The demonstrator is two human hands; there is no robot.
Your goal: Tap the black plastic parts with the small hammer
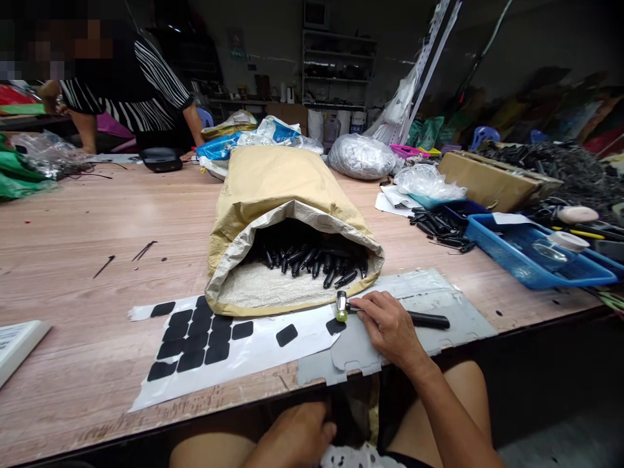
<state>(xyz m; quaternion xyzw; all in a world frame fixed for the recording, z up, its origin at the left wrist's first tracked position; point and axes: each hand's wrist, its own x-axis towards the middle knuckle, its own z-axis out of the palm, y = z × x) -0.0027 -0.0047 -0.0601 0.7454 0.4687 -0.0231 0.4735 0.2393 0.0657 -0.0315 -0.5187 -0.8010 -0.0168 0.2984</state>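
Observation:
My right hand is closed around a small hammer and rests over a grey plastic sheet. The hammer has a black handle and a metal head with a yellow-green face pointing down. Below the table edge, my left hand is curled near my lap; what it holds, if anything, is hidden. A tan woven sack lies on its side with its mouth towards me. Inside it are many small black tubular parts. In front lies a white backing sheet with black rounded-square stickers.
A blue tray stands at the right, beside a pile of black parts. A cardboard piece and stuffed plastic bags are farther back. Across the table, a person in striped sleeves leans on it. A white box sits at left.

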